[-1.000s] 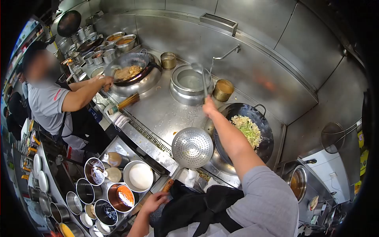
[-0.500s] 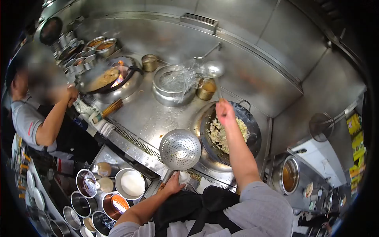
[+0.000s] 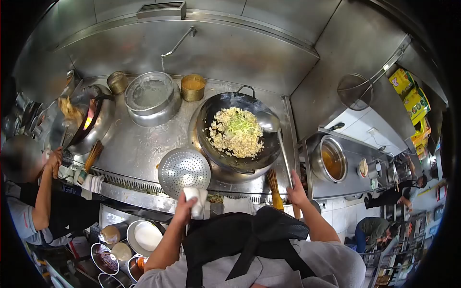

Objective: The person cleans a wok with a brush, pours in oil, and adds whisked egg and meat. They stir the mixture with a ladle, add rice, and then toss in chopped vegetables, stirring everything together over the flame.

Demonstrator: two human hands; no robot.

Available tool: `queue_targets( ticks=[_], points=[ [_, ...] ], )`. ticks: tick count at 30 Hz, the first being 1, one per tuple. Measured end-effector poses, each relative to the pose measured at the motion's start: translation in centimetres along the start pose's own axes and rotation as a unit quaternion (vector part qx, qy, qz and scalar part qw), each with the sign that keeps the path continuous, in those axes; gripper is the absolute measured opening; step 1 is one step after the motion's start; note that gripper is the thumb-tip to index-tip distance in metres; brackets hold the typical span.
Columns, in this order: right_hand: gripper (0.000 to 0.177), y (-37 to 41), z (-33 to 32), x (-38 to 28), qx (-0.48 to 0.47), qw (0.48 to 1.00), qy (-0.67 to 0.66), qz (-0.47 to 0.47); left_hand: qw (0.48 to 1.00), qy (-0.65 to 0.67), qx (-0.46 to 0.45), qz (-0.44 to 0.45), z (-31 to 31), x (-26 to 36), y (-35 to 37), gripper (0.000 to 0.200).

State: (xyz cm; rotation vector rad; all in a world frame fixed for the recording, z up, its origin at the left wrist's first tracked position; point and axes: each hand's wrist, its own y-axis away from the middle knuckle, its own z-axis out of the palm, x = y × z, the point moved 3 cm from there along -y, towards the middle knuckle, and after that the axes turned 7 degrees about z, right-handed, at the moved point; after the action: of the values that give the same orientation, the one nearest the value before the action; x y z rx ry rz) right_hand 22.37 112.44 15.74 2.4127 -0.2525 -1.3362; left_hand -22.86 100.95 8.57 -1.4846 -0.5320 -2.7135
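Observation:
My right hand [image 3: 297, 192] is closed round the handle of a long ladle [image 3: 267, 121], whose bowl rests over the right side of a black wok [image 3: 216, 146]. Fried rice [image 3: 230, 137] fills the middle of the wok, with shredded greens [image 3: 241, 122] heaped on top. A folded white cloth [image 3: 196, 196] is gripped in my left hand [image 3: 184, 209], just below the perforated strainer [image 3: 184, 170]. That strainer lies on the steel cooktop left of the wok; its handle is hidden behind my hand and the cloth.
Behind stand a water pot [image 3: 151, 98] and a tin of yellowish liquid [image 3: 193, 86]. A bamboo brush [image 3: 273, 187] sits near my right hand. On the left a co-worker [image 3: 41, 206] tends a flaming wok [image 3: 79, 125]. A soup pot [image 3: 329, 159] stands right.
My view has swung right. My right hand has drawn back from over the wok's far side towards me, with the ladle. Splashing water has gone; green shreds now show on the rice. My left hand has lifted the cloth.

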Motion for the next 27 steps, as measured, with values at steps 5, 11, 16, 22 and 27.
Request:
queue_targets(
  ticks=[5, 11, 16, 22, 27],
  points=[
    [0.081, -6.2, 2.1, -5.8, 0.110, 0.940, 0.271, -0.175, 0.981, 0.087, -0.137, -0.105, 3.7, 2.2, -5.1, 0.042],
    [0.080, -6.9, 8.0, -11.3, -0.061, 0.940, 0.320, -0.103, 0.970, 0.025, -0.043, -0.239, 16.3, -4.0, -8.9, 0.046],
    [0.085, 4.1, 1.8, -7.1, -0.166, 0.891, 0.421, -0.035, 0.981, 0.029, 0.009, -0.193, 18.7, -3.3, -8.9, 0.034],
    [0.096, 1.4, -4.8, -6.9, -0.047, 0.831, 0.552, -0.053, 0.987, -0.017, 0.065, -0.147, 18.9, -6.4, -10.3, 0.009],
    [0.091, 4.3, -6.6, -9.4, -0.013, 0.838, 0.535, -0.110, 0.992, 0.004, 0.041, -0.123, 16.2, -5.2, 2.4, 0.022]
  ],
)
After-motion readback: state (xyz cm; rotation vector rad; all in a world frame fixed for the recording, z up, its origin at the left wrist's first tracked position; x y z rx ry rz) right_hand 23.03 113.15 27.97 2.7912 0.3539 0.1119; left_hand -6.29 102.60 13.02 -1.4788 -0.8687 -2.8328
